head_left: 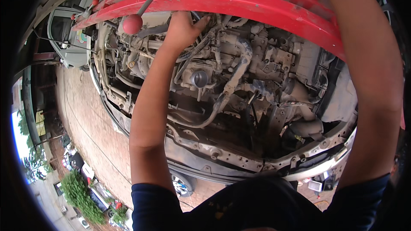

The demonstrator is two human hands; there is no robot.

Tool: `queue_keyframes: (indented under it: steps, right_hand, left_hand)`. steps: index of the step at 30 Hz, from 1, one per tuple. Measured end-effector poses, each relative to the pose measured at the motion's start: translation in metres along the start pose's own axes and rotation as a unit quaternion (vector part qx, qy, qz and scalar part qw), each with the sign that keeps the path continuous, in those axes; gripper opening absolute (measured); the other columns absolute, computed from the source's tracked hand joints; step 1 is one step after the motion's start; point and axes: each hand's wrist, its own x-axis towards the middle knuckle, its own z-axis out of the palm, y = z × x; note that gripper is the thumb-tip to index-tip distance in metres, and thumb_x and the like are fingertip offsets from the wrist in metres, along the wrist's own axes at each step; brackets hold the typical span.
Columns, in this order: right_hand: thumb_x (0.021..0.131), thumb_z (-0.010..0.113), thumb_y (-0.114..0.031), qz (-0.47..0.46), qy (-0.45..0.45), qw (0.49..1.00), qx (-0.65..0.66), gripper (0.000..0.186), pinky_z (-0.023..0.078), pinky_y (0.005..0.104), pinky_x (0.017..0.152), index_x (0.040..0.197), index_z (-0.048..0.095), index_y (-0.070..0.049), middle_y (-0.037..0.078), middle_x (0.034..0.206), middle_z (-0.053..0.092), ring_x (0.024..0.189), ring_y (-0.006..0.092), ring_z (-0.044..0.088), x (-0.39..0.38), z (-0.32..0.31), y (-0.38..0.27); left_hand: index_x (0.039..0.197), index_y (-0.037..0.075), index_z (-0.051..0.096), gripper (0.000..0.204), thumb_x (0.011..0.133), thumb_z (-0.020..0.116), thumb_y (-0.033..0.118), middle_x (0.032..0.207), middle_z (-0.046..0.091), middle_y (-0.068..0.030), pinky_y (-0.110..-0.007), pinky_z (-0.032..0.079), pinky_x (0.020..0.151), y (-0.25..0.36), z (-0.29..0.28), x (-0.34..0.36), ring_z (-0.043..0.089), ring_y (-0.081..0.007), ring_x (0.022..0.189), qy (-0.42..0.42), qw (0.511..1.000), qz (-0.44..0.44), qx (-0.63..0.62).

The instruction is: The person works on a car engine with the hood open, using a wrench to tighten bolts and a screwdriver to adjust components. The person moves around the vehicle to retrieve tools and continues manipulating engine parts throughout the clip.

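My left hand (184,30) reaches into a dusty engine bay among hoses and pipes, just below a red metal beam (261,2). Its thumb points right toward a corrugated hose (205,42); its other fingertips are hidden, so I cannot tell what they hold. A metal lever with a red ball knob (132,24) hangs from the beam just left of that hand. Below the hand sits a round metal opening (198,78), with a thick curved hose (244,60) to its right. My right arm stretches up along the right side, with its hand out of view beyond the top edge.
The car's front frame (214,162) curves below the engine, near my body. At the left are brick paving (85,115), a pale vehicle (68,49), green bushes (77,192) and assorted clutter. A wheel (180,184) shows beyond the front edge.
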Motion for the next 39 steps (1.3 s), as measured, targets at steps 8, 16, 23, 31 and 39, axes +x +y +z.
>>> queue_keyframes:
  steps: [8,16,23,31,39]
  right_hand:
    - [0.077,0.081,-0.041,0.054,0.023,0.998,0.006,0.050,0.054,0.0411,0.077,0.098,0.075,0.003,0.017,0.091,0.074,0.083,0.0298,0.069,-0.018,0.057,-0.055]
    - [0.078,0.077,-0.033,0.038,0.030,0.999,-0.003,0.040,0.055,0.0425,0.078,0.096,0.076,0.002,0.020,0.092,0.073,0.086,0.0331,0.070,-0.022,0.078,-0.035]
    - [0.078,0.073,-0.026,0.033,0.026,0.999,-0.026,0.032,0.056,0.0437,0.079,0.094,0.077,0.001,0.022,0.094,0.073,0.088,0.0360,0.071,-0.029,0.067,-0.025]
    - [0.078,0.068,-0.019,0.149,0.183,0.880,-0.413,0.025,0.056,0.0450,0.080,0.091,0.078,0.001,0.025,0.096,0.073,0.091,0.0394,0.072,-0.012,-0.026,0.038]
    - [0.082,0.071,-0.025,0.011,0.027,0.999,0.014,0.032,0.055,0.0407,0.079,0.098,0.075,0.003,0.022,0.096,0.074,0.088,0.0319,0.071,-0.034,0.036,-0.028]
  left_hand:
    - [0.116,-0.001,0.065,0.036,0.087,0.077,0.016,0.109,0.071,-0.0217,-0.042,0.050,0.092,-0.012,0.005,0.004,0.066,-0.0397,0.102,0.086,0.986,0.145,0.010]
    - [0.106,0.000,0.070,0.029,0.083,0.076,0.016,0.092,0.071,-0.0224,-0.044,0.053,0.083,-0.004,0.009,0.001,0.067,-0.0408,0.089,0.086,0.993,0.075,0.040]
    - [0.099,0.001,0.071,0.026,0.086,0.078,0.023,0.061,0.061,-0.0159,-0.041,0.045,0.054,0.006,0.010,0.001,0.055,-0.0317,0.050,0.108,0.992,0.058,0.035]
    - [0.095,0.000,0.069,0.030,0.085,0.079,0.027,0.059,0.059,-0.0145,-0.041,0.046,0.055,0.008,0.008,-0.005,0.053,-0.0304,0.050,0.099,0.993,0.024,0.065]
    - [0.099,-0.001,0.069,0.032,0.086,0.079,0.027,0.069,0.065,-0.0193,-0.042,0.049,0.060,0.002,0.015,-0.004,0.059,-0.0343,0.058,0.121,0.990,0.054,0.057]
